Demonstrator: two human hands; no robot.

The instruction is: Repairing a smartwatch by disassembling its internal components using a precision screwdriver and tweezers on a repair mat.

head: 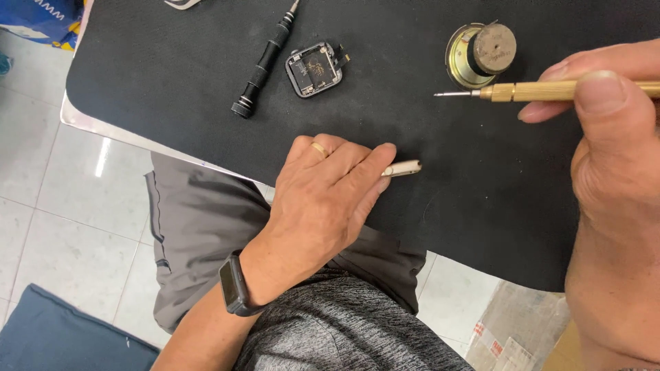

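Brass screwdriver (550,90) is being held in the right hand (612,172), thumb and fingers clenched round its shaft, its fine tip pointing left and hovering just above the black mat of the desk (172,89). Landmark: the small round speaker (479,54). The tip is sitting just below and left of that speaker, apart from it.

Left hand (323,199) is resting palm down well below and left of the speaker, near the desk's front edge, its fingers (375,161) pinning a small white piece (404,167) to the mat; only the piece's end is showing.

Farther left of the speaker, an opened square watch case (313,69) is lying face up, with a black screwdriver (265,65) beside it, both untouched.

Judgement: a positioning step, driver not yet engaged. Next move is calling for a steady lowering of the tip onto the pinned piece while the left hand keeps it from sliding.
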